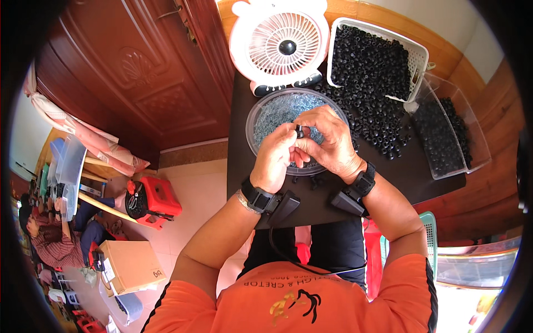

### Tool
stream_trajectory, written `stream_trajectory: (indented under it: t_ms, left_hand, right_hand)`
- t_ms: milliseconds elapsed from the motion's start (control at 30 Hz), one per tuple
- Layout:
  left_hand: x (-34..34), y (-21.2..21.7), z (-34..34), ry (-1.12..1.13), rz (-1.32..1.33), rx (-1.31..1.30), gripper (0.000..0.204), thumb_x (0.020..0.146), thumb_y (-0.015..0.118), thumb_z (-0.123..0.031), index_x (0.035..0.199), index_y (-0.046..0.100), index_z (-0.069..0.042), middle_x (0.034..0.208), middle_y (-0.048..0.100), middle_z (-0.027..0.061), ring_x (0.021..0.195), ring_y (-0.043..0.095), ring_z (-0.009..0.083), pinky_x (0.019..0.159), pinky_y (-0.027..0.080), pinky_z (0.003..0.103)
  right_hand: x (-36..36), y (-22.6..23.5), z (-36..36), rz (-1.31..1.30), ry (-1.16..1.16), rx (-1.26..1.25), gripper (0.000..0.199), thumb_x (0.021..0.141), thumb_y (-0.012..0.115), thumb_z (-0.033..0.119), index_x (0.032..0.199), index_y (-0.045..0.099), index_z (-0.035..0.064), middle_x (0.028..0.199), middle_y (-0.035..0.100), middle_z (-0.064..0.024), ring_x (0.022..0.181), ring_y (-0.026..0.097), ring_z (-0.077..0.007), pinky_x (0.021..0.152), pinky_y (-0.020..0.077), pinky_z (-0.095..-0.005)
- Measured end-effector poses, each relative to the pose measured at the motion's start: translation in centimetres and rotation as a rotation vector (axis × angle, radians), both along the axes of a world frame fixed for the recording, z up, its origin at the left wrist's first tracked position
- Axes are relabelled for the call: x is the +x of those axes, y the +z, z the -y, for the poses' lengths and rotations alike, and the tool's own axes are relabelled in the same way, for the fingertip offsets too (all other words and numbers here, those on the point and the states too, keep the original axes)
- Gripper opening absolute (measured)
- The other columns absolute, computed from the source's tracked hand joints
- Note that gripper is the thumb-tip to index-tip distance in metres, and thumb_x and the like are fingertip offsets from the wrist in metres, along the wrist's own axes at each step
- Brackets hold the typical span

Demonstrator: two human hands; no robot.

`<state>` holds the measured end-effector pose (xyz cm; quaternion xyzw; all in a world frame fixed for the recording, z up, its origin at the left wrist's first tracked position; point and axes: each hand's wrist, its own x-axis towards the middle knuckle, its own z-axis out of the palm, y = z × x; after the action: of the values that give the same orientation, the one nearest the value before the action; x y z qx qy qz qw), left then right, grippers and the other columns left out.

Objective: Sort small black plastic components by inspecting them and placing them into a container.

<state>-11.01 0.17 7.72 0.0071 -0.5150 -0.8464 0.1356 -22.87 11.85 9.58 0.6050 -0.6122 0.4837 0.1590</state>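
The part [299,131], small and black, is up over the tub [250,130] of clear bluish pieces [272,114], between the two hands. The left hand [273,155] and right hand [328,139] meet at the fingertips; the left seems to pinch the part, but fingers cover so much that I cannot tell whether the right grips it too.

It looks light and stiff, probably plastic, unlikely to break in the fingers. Its smooth, rounded wall may slip or roll, so thumb and forefinger on opposite sides look the best hold. Similar black pieces [383,125] spill from the white basket [420,58] across the table [240,183].

No writing shows on the part. The orange shirt [239,308] bears dark lettering, upside down here, above a black-and-gold motif; the carton [130,261] has dark print.
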Motion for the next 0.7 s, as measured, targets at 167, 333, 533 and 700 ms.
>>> stream_trajectory:
  t_ms: [167,333,533,700]
  left_hand:
    - [-0.1,0.1,0.2,0.034,0.038,-0.111,0.031,0.095,0.049,-0.027,0.107,0.056,0.001,0.087,0.063,0.0058,0.073,0.059,0.0131,0.065,0.044,0.024]
    - [0.0,0.1,0.2,0.107,0.044,-0.072,0.030,0.095,0.048,-0.026,0.105,0.056,0.001,0.085,0.062,0.0061,0.072,0.059,0.0133,0.064,0.043,0.024]
    - [0.1,0.1,0.6,0.074,0.034,-0.091,0.027,0.094,0.048,-0.024,0.104,0.056,0.000,0.086,0.061,0.0069,0.073,0.059,0.0137,0.064,0.043,0.024]
    - [0.2,0.3,0.4,0.030,0.049,-0.104,0.026,0.094,0.047,-0.023,0.104,0.056,0.000,0.087,0.061,0.0071,0.073,0.059,0.0137,0.064,0.043,0.024]
  right_hand:
    - [-0.3,0.4,-0.3,-0.016,-0.029,-0.013,0.039,0.063,0.081,0.010,0.099,0.066,0.0062,0.094,0.066,-0.0098,0.090,0.062,-0.0288,0.081,0.0507,-0.0377]
    - [0.0,1.3,-0.7,-0.036,-0.002,0.040,0.037,0.067,0.080,0.012,0.101,0.067,0.0051,0.093,0.067,-0.0096,0.091,0.062,-0.0292,0.081,0.0504,-0.0375]
    - [-0.9,1.1,-0.8,0.065,0.123,0.039,0.016,0.089,0.062,0.011,0.102,0.067,0.0036,0.089,0.067,-0.0098,0.088,0.063,-0.0285,0.083,0.0482,-0.0385]
    - [-1.0,1.1,-1.1,0.308,0.206,0.118,0.011,0.089,0.064,0.013,0.093,0.063,0.0031,0.083,0.063,-0.0082,0.082,0.061,-0.0267,0.077,0.0485,-0.0362]
